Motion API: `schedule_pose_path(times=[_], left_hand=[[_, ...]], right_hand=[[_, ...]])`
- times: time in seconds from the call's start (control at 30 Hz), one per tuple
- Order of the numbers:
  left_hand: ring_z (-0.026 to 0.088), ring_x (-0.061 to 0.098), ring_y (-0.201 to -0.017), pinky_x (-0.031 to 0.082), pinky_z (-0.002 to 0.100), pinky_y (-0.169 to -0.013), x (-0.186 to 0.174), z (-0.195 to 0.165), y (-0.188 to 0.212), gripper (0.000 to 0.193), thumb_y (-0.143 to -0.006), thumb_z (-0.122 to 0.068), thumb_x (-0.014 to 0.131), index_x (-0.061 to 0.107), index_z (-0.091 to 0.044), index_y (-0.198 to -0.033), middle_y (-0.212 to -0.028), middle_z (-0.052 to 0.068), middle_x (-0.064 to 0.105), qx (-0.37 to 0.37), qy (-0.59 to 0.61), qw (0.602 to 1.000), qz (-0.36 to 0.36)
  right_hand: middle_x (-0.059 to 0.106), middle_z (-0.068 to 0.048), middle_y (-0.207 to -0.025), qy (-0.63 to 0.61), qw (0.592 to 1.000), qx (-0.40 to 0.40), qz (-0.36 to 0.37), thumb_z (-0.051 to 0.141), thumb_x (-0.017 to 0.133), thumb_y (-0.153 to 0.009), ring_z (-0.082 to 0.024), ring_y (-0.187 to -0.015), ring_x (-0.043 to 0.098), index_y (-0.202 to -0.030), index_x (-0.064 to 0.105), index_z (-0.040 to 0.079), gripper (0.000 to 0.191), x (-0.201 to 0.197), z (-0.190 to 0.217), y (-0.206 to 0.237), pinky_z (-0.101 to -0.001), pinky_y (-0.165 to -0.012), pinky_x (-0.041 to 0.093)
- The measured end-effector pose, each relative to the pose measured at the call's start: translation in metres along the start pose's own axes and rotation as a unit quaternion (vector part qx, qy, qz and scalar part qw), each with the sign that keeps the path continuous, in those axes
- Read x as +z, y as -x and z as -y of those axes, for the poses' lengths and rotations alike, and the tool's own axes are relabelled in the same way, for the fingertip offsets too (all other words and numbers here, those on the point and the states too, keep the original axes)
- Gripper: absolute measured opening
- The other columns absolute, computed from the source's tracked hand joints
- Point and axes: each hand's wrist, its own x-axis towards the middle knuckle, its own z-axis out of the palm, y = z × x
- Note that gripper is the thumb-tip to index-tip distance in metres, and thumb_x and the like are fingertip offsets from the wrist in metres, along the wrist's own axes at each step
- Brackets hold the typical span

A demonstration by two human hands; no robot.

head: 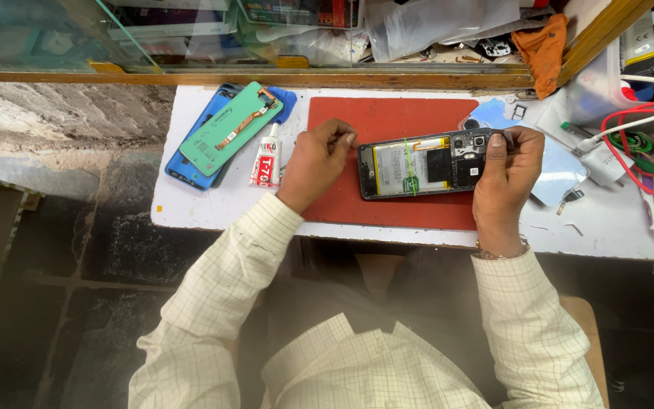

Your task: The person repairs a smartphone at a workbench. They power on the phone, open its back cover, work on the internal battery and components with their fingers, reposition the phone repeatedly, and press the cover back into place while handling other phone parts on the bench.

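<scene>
The person's right hand (505, 170) pinches the camera end of the opened phone (421, 167), whose long axis runs left to right toward the loosely curled, empty left hand (316, 163) just beside its other end, on a red mat (387, 121) covering the white table (206, 204), glass shelves beyond.

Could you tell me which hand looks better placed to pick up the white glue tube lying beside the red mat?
Probably the left hand: it hovers at the red mat's left edge, right beside the glue tube. The right hand is across the opened phone, gripping its camera end.
</scene>
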Motion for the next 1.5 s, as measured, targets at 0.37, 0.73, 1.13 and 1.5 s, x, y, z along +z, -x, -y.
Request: schedule_pose_path(times=[0.37,0.73,1.13,1.5], left_hand=[[0.034,0.069,-0.081,0.055,0.044,-0.07,-0.013,-0.024,-0.009,0.009,-0.092,-0.012,0.069,0.071,-0.004,-0.095,-0.089,0.012,0.072,0.163,-0.244,0.952,0.089],[0.029,0.069,-0.079,0.057,0.041,-0.063,-0.005,-0.011,-0.02,0.006,-0.086,-0.004,0.063,0.058,-0.005,-0.089,-0.086,0.012,0.065,0.275,-0.429,0.845,0.164],[0.024,0.066,-0.08,0.057,0.037,-0.065,-0.002,-0.008,-0.018,0.007,-0.088,-0.005,0.062,0.056,-0.006,-0.092,-0.087,0.01,0.06,0.304,-0.469,0.816,0.148],[0.028,0.063,-0.087,0.056,0.039,-0.074,-0.006,-0.004,-0.01,0.027,-0.082,-0.012,0.071,0.053,-0.003,-0.099,-0.094,0.012,0.056,0.288,-0.432,0.844,0.129]], right_hand=[[0.054,-0.003,-0.109,0.021,1.0,0.003,-0.004,0.01,0.058,-0.116,-0.006,-0.096,0.05,-0.12,0.048,0.003,0.013,0.002,0.006,0.001,-0.0229,-0.091,0.049],[0.054,-0.002,-0.108,0.045,0.999,-0.006,-0.007,0.012,0.06,-0.116,-0.006,-0.096,0.05,-0.12,0.049,0.002,0.015,0.0,0.003,0.0,-0.0228,-0.091,0.047],[0.054,-0.003,-0.108,0.053,0.999,-0.006,-0.007,0.01,0.059,-0.116,-0.006,-0.096,0.05,-0.12,0.049,0.002,0.014,0.002,0.006,0.0,-0.0228,-0.091,0.048],[0.054,-0.003,-0.108,0.037,0.999,0.007,-0.007,0.008,0.057,-0.115,-0.006,-0.095,0.051,-0.12,0.048,0.002,0.012,0.003,0.007,0.0,-0.0228,-0.09,0.049]])
